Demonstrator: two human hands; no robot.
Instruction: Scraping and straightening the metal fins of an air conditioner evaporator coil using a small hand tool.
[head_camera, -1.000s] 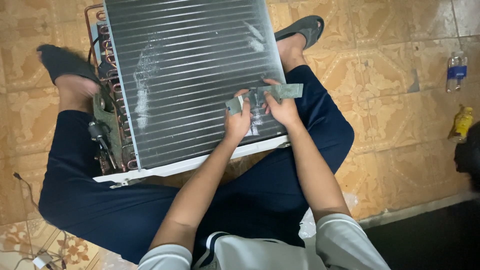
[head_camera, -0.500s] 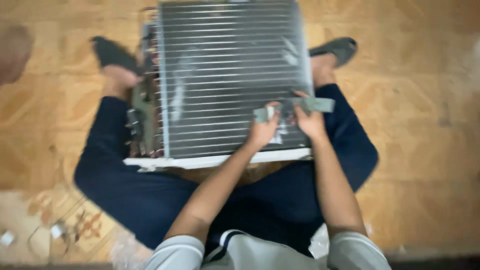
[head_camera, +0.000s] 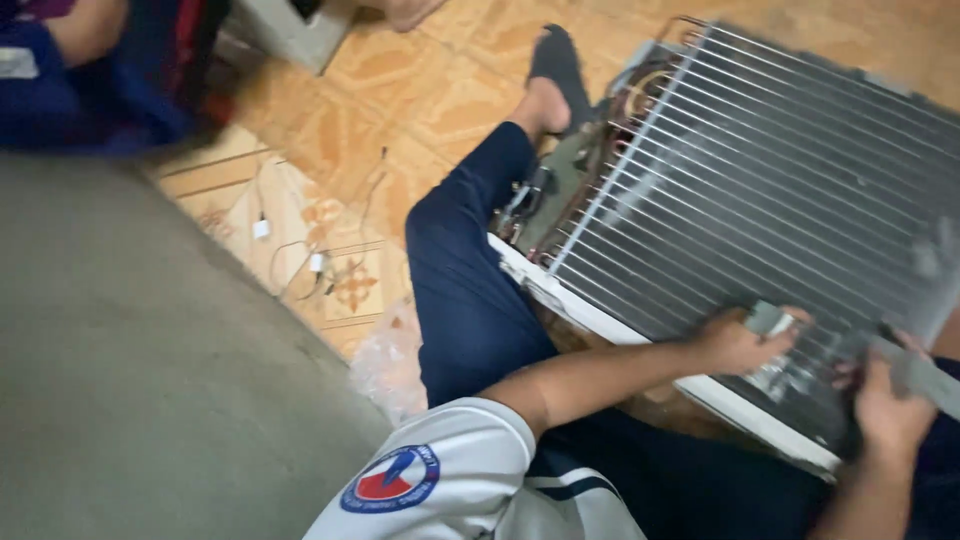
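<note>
A finned metal coil unit (head_camera: 760, 190) with copper tubing at its left end lies tilted across my lap. My left hand (head_camera: 738, 342) grips one end of a flat grey strip (head_camera: 775, 320) pressed against the fins near the unit's white lower frame (head_camera: 600, 325). At the frame's right edge, my right hand (head_camera: 888, 402) holds the strip's other part (head_camera: 925, 375). A small shiny piece sits between the two hands, blurred. My legs in dark blue trousers (head_camera: 460, 290) stretch under the unit, one sandalled foot (head_camera: 552, 70) beyond it.
Another person in blue and red clothing (head_camera: 110, 70) sits at the top left. Thin cables with white plugs (head_camera: 315, 262) lie on the patterned tile floor. A grey surface (head_camera: 150, 380) fills the lower left, and a crumpled clear plastic bag (head_camera: 385, 362) lies beside my thigh.
The view has swung left and tilted, so the coil unit now sits at the right and the other person has come into view. Both hands stay on the grey strip at the fins.
</note>
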